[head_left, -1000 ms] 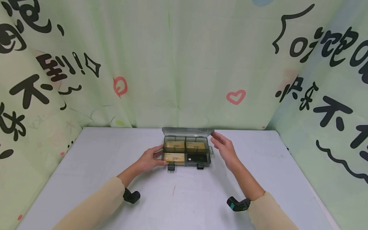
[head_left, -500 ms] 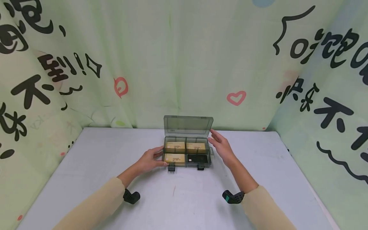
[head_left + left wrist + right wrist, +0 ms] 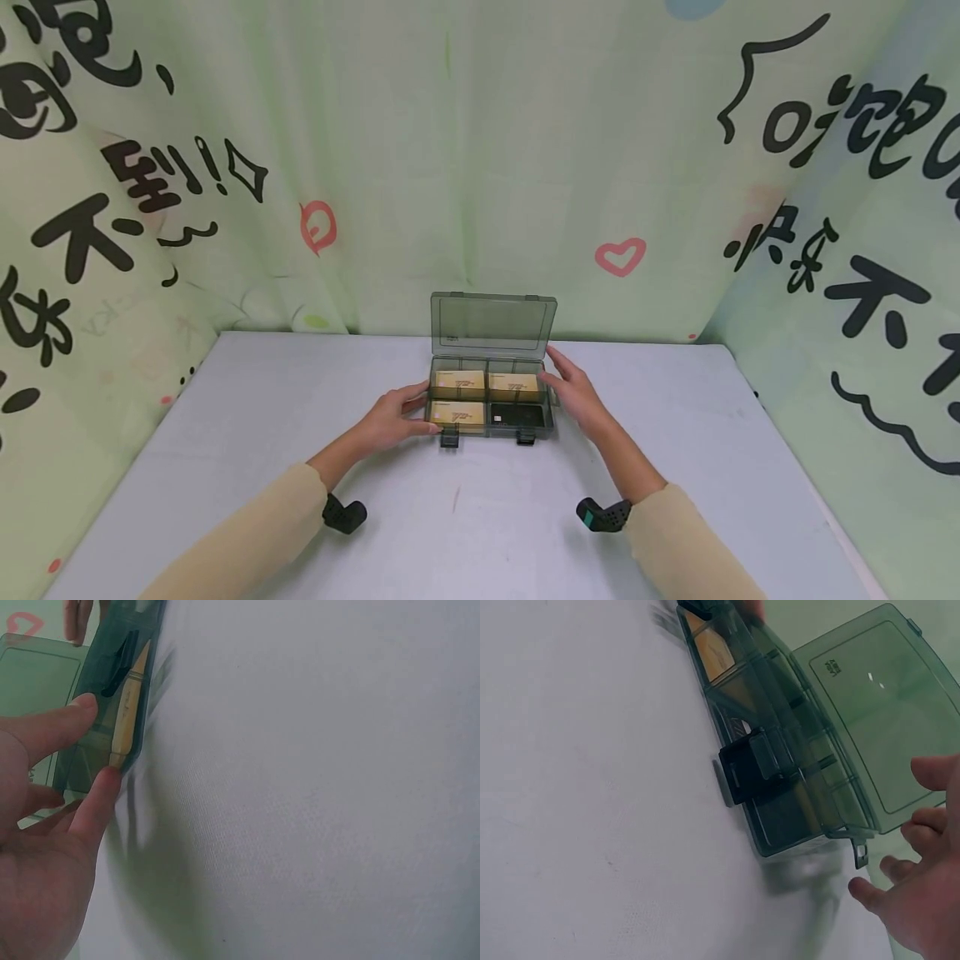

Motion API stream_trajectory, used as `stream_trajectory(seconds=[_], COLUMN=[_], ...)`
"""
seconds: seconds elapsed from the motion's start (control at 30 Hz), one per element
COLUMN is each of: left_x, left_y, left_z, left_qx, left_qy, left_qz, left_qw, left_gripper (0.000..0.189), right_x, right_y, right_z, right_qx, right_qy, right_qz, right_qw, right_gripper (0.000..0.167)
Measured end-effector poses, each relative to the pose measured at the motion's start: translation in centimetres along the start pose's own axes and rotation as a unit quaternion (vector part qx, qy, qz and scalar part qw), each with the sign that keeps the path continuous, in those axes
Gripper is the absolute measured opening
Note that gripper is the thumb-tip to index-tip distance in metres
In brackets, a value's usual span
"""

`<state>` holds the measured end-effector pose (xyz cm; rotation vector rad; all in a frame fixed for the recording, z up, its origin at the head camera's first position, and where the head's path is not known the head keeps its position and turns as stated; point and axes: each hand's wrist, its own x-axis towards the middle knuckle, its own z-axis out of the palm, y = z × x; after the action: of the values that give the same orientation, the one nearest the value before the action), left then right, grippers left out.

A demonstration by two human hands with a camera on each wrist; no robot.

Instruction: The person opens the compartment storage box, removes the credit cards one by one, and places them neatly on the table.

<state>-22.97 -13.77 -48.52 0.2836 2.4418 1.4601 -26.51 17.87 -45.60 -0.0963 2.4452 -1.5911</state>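
Observation:
A translucent grey plastic storage box with divided compartments sits on the white table, its clear lid standing up at the back. Inside lie several small yellow boxes and, at the front right, a black item. My left hand holds the box's left end, thumb at the front corner. Beside the right end is my right hand, fingers loosely bent, fingertips near the lid's lower corner. In the right wrist view these fingers lie close to the lid and grip nothing.
Two dark latches hang at the box's front edge, and a small side tab sticks out at its right end. The white table extends around the box. A printed curtain stands right behind the table's back edge.
The lid has swung from nearly flat to upright at the back. My right hand has moved slightly left and down from the lid's corner. My left hand has stayed on the box.

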Motion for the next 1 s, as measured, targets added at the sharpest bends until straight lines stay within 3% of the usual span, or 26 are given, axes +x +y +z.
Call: stream_trajectory(seconds=[0.57, 0.83, 1.0], left_x=[-0.2, -0.1, -0.2], left_y=[-0.1, -0.1, 0.1], left_z=[-0.1, 0.0, -0.1], left_qx=[0.000, 0.000, -0.005], left_qy=[-0.003, -0.002, -0.002], left_qz=[-0.005, -0.007, -0.004], left_qw=[1.0000, 1.0000, 1.0000], left_gripper=[0.085, 0.085, 0.084], right_x=[0.6, 0.8, 0.7], right_y=[0.7, 1.3, 1.3], right_z=[0.7, 0.8, 1.0], right_qx=[-0.037, -0.058, -0.041], right_qy=[-0.006, 0.014, 0.024], right_qz=[0.011, -0.019, -0.016], right_qw=[0.9992, 0.9980, 0.9987], right_gripper=[0.061, 0.057, 0.053])
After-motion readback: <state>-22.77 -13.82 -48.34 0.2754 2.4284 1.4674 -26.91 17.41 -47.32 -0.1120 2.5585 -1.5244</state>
